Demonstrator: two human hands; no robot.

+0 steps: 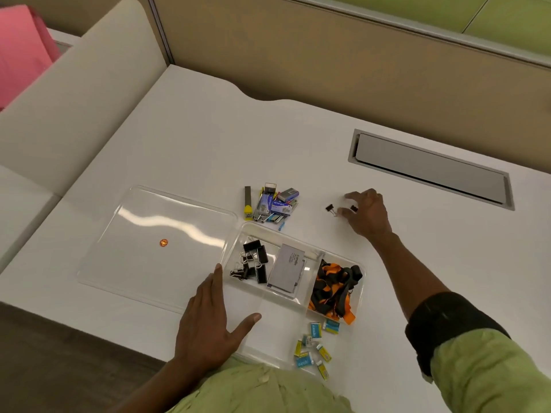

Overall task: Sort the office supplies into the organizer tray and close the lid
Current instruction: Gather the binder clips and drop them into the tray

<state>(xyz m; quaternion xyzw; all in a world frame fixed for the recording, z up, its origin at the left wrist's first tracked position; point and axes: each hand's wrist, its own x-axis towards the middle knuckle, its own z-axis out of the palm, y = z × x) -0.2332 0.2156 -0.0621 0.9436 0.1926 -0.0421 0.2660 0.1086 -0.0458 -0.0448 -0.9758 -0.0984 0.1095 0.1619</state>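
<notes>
The clear organizer tray (301, 240) lies at the desk's front edge, its hinged lid (155, 216) flat open to the left. Its compartments hold black binder clips (253, 261), a grey box (287, 268), orange and black lanyards (334, 289) and small erasers (316, 344). My left hand (208, 320) rests flat on the tray's left front corner, fingers spread. Beyond the tray my right hand (365, 211) curls its fingers around a small black binder clip (354, 208) on the desk. A second loose clip (329, 208) lies just left of the thumb.
A pile of staple boxes and staplers (274, 204) with a yellow-tipped item (248, 210) sits behind the tray. A grey cable hatch (429, 168) is set into the desk at the back right. A beige partition (298, 55) bounds the far side.
</notes>
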